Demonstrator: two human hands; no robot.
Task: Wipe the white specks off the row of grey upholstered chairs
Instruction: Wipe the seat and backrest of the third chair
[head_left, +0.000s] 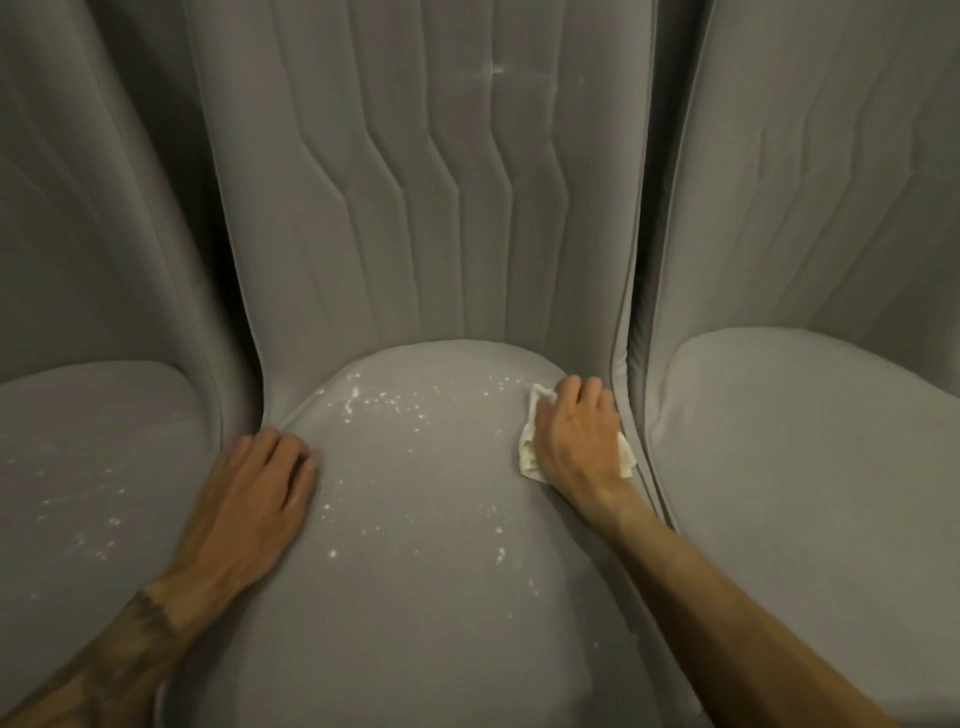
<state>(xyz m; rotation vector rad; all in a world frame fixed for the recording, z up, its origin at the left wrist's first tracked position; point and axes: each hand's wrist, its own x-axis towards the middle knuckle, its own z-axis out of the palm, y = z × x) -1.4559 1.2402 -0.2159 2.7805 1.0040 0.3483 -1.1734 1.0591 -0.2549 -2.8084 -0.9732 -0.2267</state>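
Nearest, the left forearm (104, 660) and right forearm (727, 597) come in bare from the lower corners, the left one with a dark marking near the wrist. Between them we see the rounded grey seat of the middle chair (441, 623), with the left chair (78, 467) and the right chair (805, 457) close on either side.

The left hand (254, 493) lies palm down on the left edge of the middle seat, fingers loosely spread and nearly straight, with nothing in it. Across the seat, the right hand (576, 431) sits on a crumpled white cloth (527, 457), fingers bent over it and holding it against the right rear part of the seat, just beside the gap to the right chair. The cloth shows on both sides of the hand, and we note a yellowish stain on its near left corner.

White specks (384, 410) are scattered over the middle seat between the hands, thickest towards the rear left and thinner near the front. We find fainter ones on the left chair's seat too.

Farthest off, the stitched backrest (415, 182) of the middle chair rises, with one small white smear (493, 69) high on it.
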